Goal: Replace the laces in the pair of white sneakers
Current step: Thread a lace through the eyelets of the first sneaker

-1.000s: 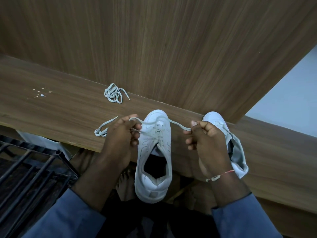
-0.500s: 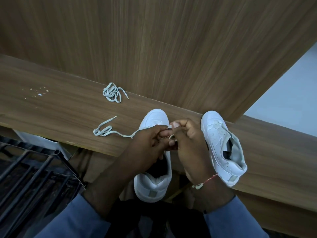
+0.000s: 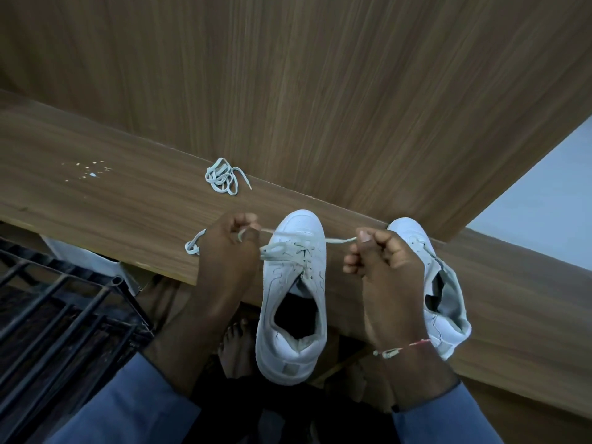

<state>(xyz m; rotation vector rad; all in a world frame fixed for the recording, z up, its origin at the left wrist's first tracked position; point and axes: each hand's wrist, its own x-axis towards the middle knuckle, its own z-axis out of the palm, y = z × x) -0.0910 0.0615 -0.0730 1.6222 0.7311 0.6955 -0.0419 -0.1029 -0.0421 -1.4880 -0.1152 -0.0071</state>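
Note:
A white sneaker (image 3: 293, 302) lies toe-away on the front edge of the wooden shelf (image 3: 96, 200), its heel hanging over. A pale lace (image 3: 339, 241) runs through its upper eyelets and stretches out to both sides. My left hand (image 3: 229, 251) pinches the lace's left part, whose tail (image 3: 192, 246) loops on the shelf behind it. My right hand (image 3: 382, 261) grips the right end, pulled taut. The second white sneaker (image 3: 445, 302) lies unlaced behind my right hand, partly hidden. A bundled spare lace (image 3: 222, 177) lies farther back.
A wooden panel (image 3: 320, 91) rises right behind the shelf. A black metal rack (image 3: 57, 315) stands low at the left. Bare feet (image 3: 237, 350) show on the floor under the shelf edge. Small white specks (image 3: 91, 169) dot the shelf's left part.
Half a second ago both hands met over the sneaker's eyelets; they have since drawn apart, pulling the lace ends out to left and right.

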